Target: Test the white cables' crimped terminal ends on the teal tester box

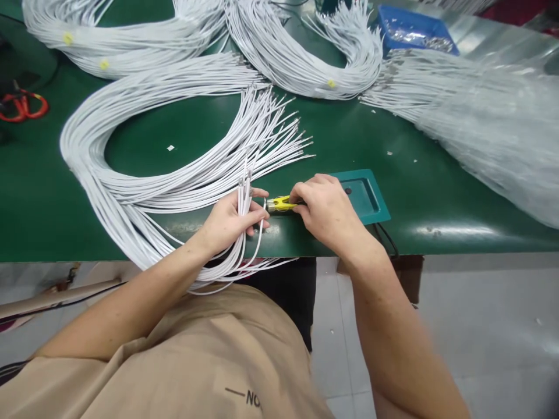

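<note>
My left hand (233, 218) is closed round a bunch of thin white cables (244, 198) near the front edge of the green table (437, 192). My right hand (325, 209) grips a small yellow tool (282, 203) whose metal tip meets one cable end beside my left fingers. The held cables belong to a big looped bundle of white cables (131, 174) that fans out with bare ends toward the middle of the table and hangs over the front edge.
A teal tray-like fixture (371, 201) lies right behind my right hand. More white cable bundles (305, 64) lie at the back. A clear plastic bag of cables (489, 116) fills the right. A blue bin (413, 29) sits far back, red-handled scissors (21, 107) at the left edge.
</note>
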Available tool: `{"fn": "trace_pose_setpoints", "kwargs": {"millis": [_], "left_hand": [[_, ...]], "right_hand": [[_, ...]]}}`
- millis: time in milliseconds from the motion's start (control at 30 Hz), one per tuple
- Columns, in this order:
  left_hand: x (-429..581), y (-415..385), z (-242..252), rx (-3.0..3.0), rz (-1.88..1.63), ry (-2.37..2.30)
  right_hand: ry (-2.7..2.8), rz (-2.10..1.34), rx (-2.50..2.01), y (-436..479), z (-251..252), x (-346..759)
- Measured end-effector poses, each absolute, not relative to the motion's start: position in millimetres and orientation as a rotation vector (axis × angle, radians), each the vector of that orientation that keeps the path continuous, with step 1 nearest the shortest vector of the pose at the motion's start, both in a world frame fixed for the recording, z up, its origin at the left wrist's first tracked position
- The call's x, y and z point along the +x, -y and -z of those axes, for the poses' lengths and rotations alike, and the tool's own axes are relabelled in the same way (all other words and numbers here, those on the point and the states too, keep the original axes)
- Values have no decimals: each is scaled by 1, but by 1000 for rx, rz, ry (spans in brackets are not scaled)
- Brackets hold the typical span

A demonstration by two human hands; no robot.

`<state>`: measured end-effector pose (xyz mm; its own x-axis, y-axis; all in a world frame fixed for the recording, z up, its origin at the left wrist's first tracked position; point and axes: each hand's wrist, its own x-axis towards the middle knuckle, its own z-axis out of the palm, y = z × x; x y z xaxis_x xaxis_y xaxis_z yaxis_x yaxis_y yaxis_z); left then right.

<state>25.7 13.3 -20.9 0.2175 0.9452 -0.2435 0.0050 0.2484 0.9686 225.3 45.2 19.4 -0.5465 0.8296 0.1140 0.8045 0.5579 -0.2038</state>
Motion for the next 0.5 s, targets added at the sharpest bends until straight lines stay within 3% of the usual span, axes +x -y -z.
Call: {"fn": "trace_pose_setpoints", "kwargs": {"millis": [500], "left_hand": [[34,-13,19,1067,-870,-1279]], "right_hand": [[2324,-242,-1434,-27,-30,214]]}}
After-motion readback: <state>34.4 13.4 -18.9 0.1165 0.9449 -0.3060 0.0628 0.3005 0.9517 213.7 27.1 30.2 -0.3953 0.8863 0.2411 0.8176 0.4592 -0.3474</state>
